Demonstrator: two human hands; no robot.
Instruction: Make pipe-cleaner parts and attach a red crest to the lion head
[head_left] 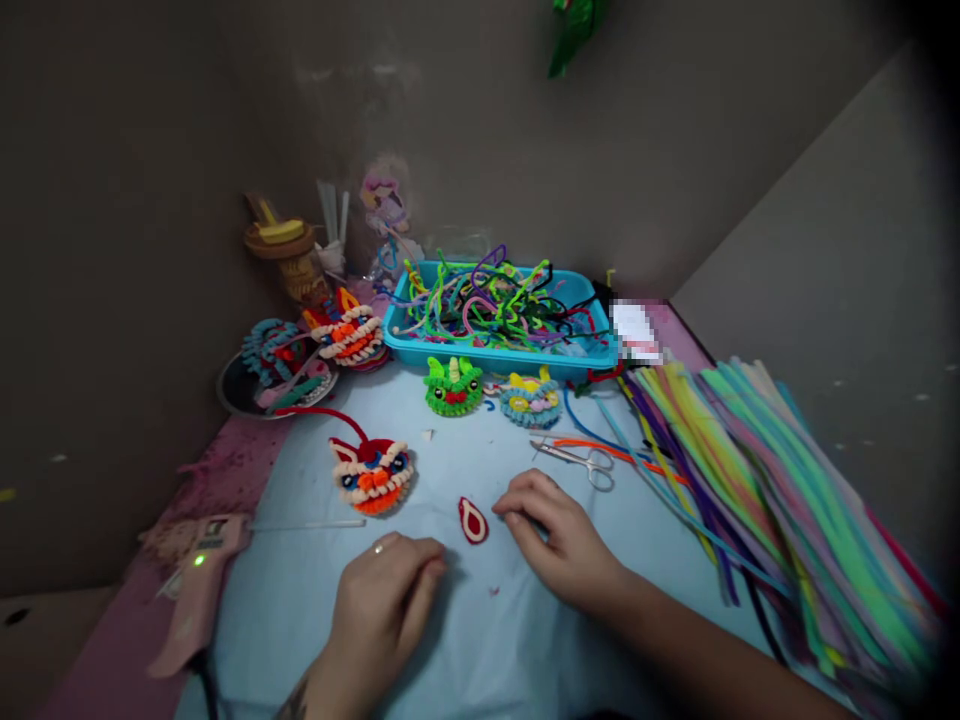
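A small dark-red teardrop piece with a cream inner outline (pixel 473 521) lies flat on the blue cloth between my hands. My left hand (pixel 386 600), with a ring on one finger, rests to its lower left, loosely closed, nothing visible in it. To the right of the piece is my right hand (pixel 559 540), its fingers bent and a gap showing between thumb and fingers; it holds nothing I can see. Up and left of the piece sits a red, cream and orange lion-head figure (pixel 373 476), a long red stem reaching back from it.
At left lies a pink glue gun (pixel 196 590), its light lit green. Scissors (pixel 576 458) rest right of centre. Pipe cleaner bundles (pixel 787 490) cover the right side. Behind are a blue basket (pixel 502 362) of stems, green (pixel 453 388) and light-blue (pixel 531 402) figures, and a metal bowl (pixel 232 392).
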